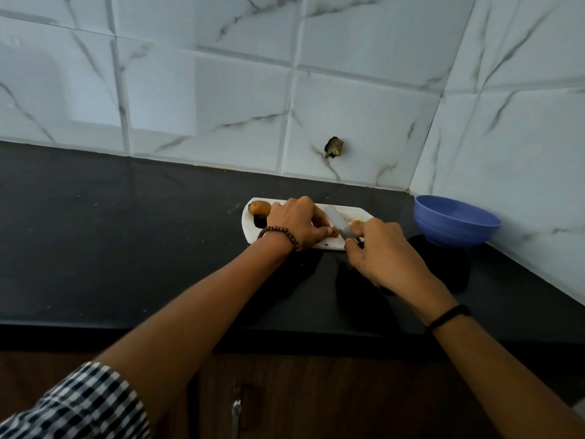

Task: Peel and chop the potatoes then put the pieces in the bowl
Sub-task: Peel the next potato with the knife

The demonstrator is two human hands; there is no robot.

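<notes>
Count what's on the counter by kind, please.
Cutting board: 1
Knife: 1
Bowl: 1
Potatoes: 2, a loose potato and a held potato under the left hand
Total: 5
Pale cut bits beside the knife: too blurred to count.

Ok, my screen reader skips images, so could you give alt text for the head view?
A right hand holds a knife to a potato the left hand steadies on a white board; a blue bowl stands right of it.

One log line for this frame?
phase: chopping | left hand: holds potato on cutting board | right hand: grips knife | second potato: board's left end | bowl: right of board
</notes>
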